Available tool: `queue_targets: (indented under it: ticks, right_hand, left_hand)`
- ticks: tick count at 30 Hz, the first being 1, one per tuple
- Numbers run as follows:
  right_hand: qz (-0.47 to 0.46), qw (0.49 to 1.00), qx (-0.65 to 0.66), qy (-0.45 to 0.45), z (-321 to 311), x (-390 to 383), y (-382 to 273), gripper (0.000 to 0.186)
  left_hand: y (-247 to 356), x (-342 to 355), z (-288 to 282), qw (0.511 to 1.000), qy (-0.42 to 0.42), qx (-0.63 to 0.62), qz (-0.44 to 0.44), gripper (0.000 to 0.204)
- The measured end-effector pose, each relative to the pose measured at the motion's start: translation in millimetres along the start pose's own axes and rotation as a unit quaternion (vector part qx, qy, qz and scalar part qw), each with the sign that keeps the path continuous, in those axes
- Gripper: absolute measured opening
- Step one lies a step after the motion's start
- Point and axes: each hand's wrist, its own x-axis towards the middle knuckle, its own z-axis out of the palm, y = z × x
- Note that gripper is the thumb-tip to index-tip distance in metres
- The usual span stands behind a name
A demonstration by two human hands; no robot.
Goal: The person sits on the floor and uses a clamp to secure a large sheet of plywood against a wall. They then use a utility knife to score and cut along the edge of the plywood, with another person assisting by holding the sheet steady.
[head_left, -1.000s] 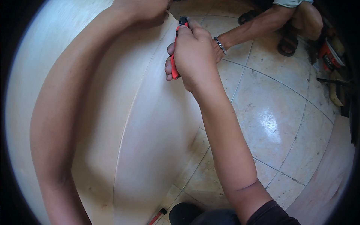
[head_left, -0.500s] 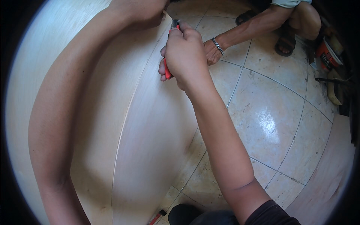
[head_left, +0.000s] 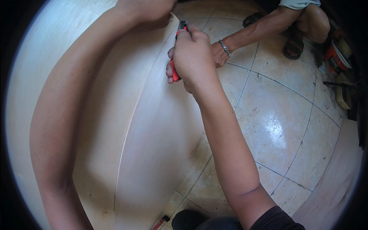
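Observation:
My right hand (head_left: 195, 55) is wrapped round a red and black utility knife (head_left: 176, 73), its head beside the far end of a pale wood sheet's edge. Whether the blade touches the wood is hidden. My left hand (head_left: 153, 10) rests on the upper wood sheet (head_left: 111, 96) at the top of the view. Its fingers are mostly cut off by the picture's rim. Under that sheet's long edge shows a second pale wood surface (head_left: 157, 153). Just beyond my right hand is another person's hand (head_left: 219, 55), wearing a chain bracelet, its fingers partly hidden behind mine.
The other person's sandalled foot (head_left: 293, 48) stands on the tiled floor (head_left: 276, 96) at the far right. Near it are an orange-and-white bucket (head_left: 337, 57) and clutter. Another red and black cutter (head_left: 161, 222) lies at the bottom edge, beside a dark rounded shape (head_left: 188, 220).
The whole view has shifted slightly. My right hand and the utility knife sit a little farther right; the grip looks the same, and my left hand stays on the sheet.

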Motion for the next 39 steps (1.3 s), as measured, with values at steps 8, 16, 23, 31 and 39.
queue_targets:
  ticks: [8, 16, 23, 31, 39]
  right_hand:
    - [-0.002, 1.0, -0.011, -0.025, -7.9, 4.5, -4.2, 0.054]
    - [0.008, 0.998, -0.04, -0.036, -7.9, 0.0, -12.8, 0.051]
    - [0.015, 0.999, -0.028, -0.028, -5.4, -1.5, -9.4, 0.054]
    - [0.008, 0.993, -0.115, -0.039, -8.3, -6.4, -14.0, 0.055]
    - [0.009, 0.991, -0.127, -0.048, -3.5, -12.5, -12.2, 0.058]
  left_hand:
    - [1.8, -7.6, -6.8, 1.0, 0.019, 0.001, 0.013, 0.019]
    - [-2.9, 2.9, 4.8, 1.0, 0.002, 0.01, -0.006, 0.019]
    - [-0.1, -1.4, -4.8, 1.0, -0.003, 0.001, -0.006, 0.02]
    - [1.1, 5.8, 0.8, 1.0, -0.016, 0.006, -0.013, 0.02]
    - [-2.2, -0.6, 0.7, 1.0, -0.024, 0.005, -0.011, 0.019]
